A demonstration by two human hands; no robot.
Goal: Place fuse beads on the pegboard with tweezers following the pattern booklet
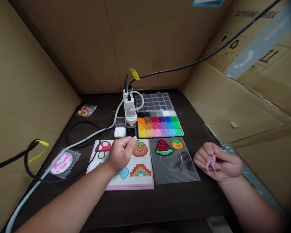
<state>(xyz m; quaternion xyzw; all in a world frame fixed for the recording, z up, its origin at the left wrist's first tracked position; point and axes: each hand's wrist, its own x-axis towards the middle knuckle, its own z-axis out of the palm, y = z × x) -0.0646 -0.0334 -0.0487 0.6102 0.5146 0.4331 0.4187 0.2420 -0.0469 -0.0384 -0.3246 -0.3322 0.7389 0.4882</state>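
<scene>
My left hand (pixel 122 152) is closed above the pattern sheet (pixel 140 161), its fingertips pinched near the box of black beads (pixel 131 132); whether anything is between them is too small to tell. In my right hand (pixel 218 161), curled at the right of the pegboard, are pink tweezers (pixel 211 163) with their tips pointing down. On the clear pegboard (pixel 177 174) lie a watermelon bead piece (pixel 164 147) and an orange fruit bead piece (pixel 177 144), with a clear ring below them. The sorted bead tray (pixel 160 124) stands open behind the pegboard.
A white power strip (pixel 129 108) with cables stands behind the small bead boxes. A grey cable (pixel 87 140) and black cables cross the left side. Farther left are a pink-and-white bead disc (pixel 61 163) and a small plastic packet (pixel 86 110). Cardboard walls (pixel 145 42) enclose the table.
</scene>
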